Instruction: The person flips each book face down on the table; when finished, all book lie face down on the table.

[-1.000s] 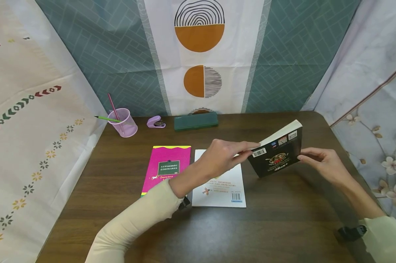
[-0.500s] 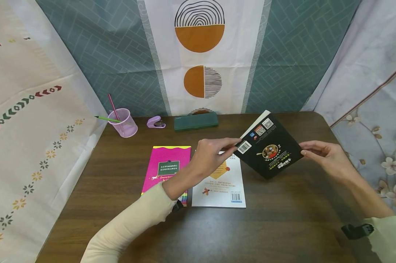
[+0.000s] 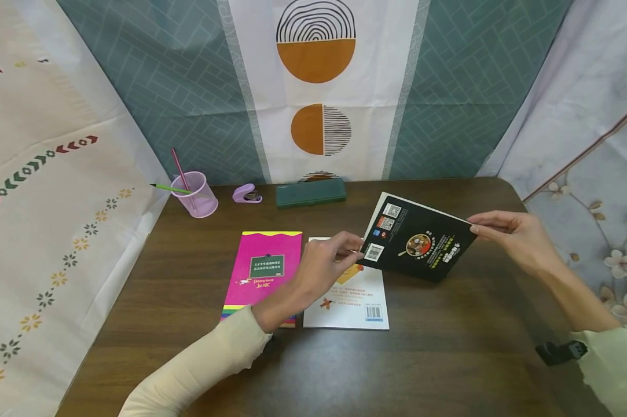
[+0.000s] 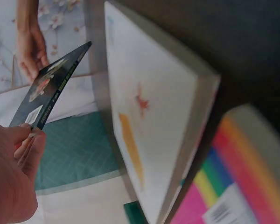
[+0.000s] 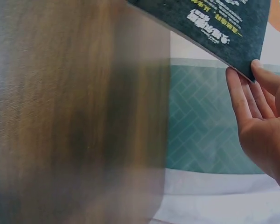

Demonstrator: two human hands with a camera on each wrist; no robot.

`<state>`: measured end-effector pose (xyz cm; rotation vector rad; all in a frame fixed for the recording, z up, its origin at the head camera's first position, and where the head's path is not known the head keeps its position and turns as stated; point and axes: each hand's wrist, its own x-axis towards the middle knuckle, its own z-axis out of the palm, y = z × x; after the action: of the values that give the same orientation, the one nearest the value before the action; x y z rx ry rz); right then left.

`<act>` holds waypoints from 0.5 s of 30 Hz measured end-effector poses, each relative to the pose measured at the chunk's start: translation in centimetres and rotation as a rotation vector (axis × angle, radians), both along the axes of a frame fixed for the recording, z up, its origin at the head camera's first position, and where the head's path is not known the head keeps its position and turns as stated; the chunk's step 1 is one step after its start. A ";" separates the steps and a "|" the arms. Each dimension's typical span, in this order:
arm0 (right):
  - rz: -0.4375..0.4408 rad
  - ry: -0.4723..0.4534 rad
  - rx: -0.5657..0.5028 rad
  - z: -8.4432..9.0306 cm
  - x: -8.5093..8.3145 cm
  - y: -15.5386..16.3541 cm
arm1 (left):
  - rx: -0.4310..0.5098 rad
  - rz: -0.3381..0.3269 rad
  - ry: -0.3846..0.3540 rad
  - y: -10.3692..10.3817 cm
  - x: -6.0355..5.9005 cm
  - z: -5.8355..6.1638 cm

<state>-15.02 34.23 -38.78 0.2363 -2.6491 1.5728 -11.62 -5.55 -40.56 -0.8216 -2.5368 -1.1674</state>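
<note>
The surface [image 3: 448,359] is dark brown wood grain, backed by hanging cloths: a teal and white panel with orange half-circles [image 3: 315,61] behind, patterned cream fabric to the left, floral fabric to the right.

Both arms wear pale cream sleeves. A white paperback [image 3: 351,301] lies flat near the middle of the surface, back cover up with a barcode at its near right corner. Just beside it on the left lies a pink book [image 3: 263,269] with rainbow striping along its near edge; the two look to be touching or nearly so, though the left forearm covers part of the seam.

A black paperback [image 3: 414,243] is held above the surface, clear of it, back cover facing the head camera, tilted with its left end over the far right corner of the white paperback. The left hand [image 3: 323,266] pinches its lower left corner by the barcode label between thumb and fingertips, fingers curled. The right hand [image 3: 511,234] grips the opposite, right corner, thumb on top and fingers beneath, as the right wrist view confirms.

Along the far edge stand a dark green pencil case [image 3: 310,192], a translucent pink cup [image 3: 194,195] holding a pink and a green pencil, and a small lilac stapler [image 3: 247,194].
</note>
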 end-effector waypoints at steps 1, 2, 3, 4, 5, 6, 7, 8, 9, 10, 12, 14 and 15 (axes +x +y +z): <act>0.004 0.003 0.000 0.1 -0.1 -0.1 | 0.000 0.003 -0.012 0.0 0.2 -0.3; 0.006 0.007 -0.003 0.2 -0.1 -0.2 | 0.000 0.006 -0.023 0.0 0.3 -0.5; 0.009 0.013 0.001 0.3 -0.2 -0.3 | 0.001 0.007 -0.031 0.0 0.5 -0.7; 0.010 0.018 0.007 0.4 -0.3 -0.3 | 0.005 0.007 -0.042 0.0 0.6 -1.0; 0.010 0.027 0.017 0.4 -0.4 -0.4 | 0.009 0.008 -0.053 0.1 0.7 -1.2; 0.012 0.035 0.027 0.5 -0.5 -0.5 | 0.014 0.011 -0.065 0.1 0.9 -1.4; 0.011 0.045 0.039 0.6 -0.6 -0.6 | 0.018 0.013 -0.078 0.2 1.0 -1.6; 0.009 0.054 0.051 0.6 -0.7 -0.7 | 0.024 0.016 -0.091 0.2 1.2 -1.8; 0.008 0.061 0.063 0.6 -0.8 -0.8 | 0.030 0.017 -0.105 0.2 1.3 -2.0; 0.003 0.066 0.076 0.7 -0.9 -1.0 | 0.033 0.020 -0.120 0.3 1.5 -2.2; -0.003 0.078 0.100 0.9 -1.1 -1.2 | 0.036 0.023 -0.162 0.4 1.8 -2.5; -0.007 0.090 0.126 1.1 -1.4 -1.4 | 0.046 0.018 -0.200 0.6 2.1 -2.8; -0.008 0.095 0.139 1.2 -1.5 -1.5 | 0.054 0.014 -0.221 0.7 2.2 -3.0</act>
<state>-16.52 32.69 -37.59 0.2978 -2.6844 1.3410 -9.40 -4.85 -43.51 -0.6952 -2.6647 -1.3857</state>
